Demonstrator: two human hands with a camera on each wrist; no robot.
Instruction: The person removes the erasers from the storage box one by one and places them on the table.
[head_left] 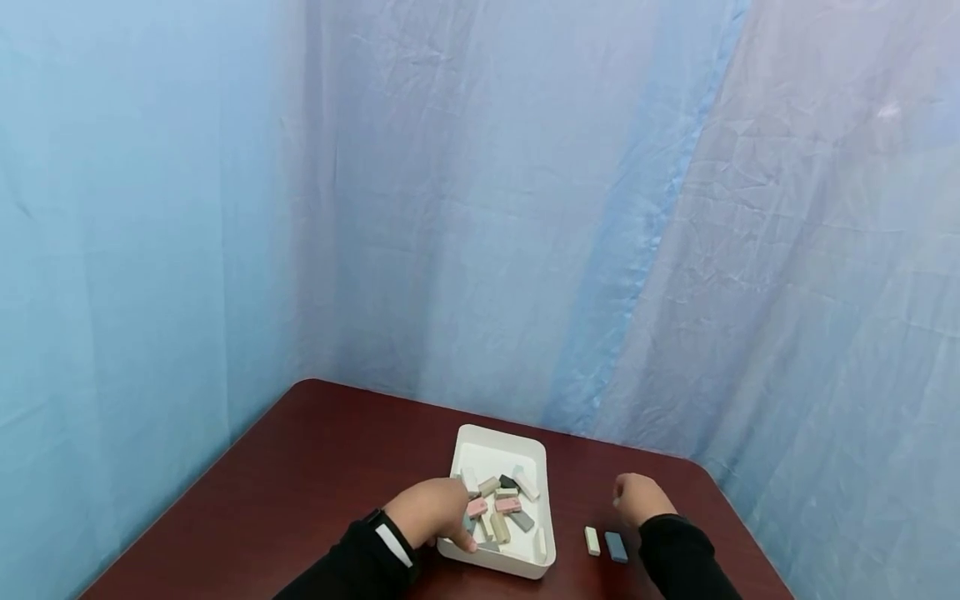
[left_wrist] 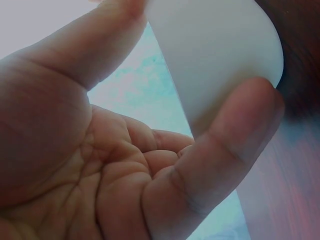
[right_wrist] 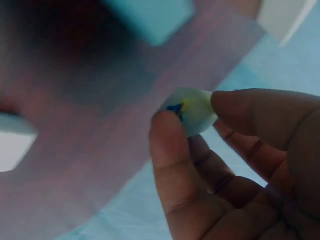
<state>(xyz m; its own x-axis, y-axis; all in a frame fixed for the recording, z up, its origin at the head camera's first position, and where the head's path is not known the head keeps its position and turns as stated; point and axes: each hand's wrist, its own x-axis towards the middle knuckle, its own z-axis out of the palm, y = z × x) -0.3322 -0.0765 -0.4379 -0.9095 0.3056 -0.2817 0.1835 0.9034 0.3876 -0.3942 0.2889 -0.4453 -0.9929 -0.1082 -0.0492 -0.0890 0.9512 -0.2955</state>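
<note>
No readable text, label, brand or number on tray (head_left: 542,467), blocks, anywhere.

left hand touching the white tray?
Touching. The left wrist view shows the left hand with thumb and a finger pressed against the white tray at its rounded corner; the head view agrees, hand at the tray's near-left edge.

White tray (head_left: 542,557) of pastel blocks on a dark red-brown table (head_left: 315,467).
Blocks in the tray: pink (head_left: 507,504), cream (head_left: 499,527), grey (head_left: 521,521). Beside it: cream block (head_left: 592,541), blue-grey block (head_left: 617,547). Backdrop: pale blue cloth (head_left: 480,208); sleeves (head_left: 352,562) black.
</note>
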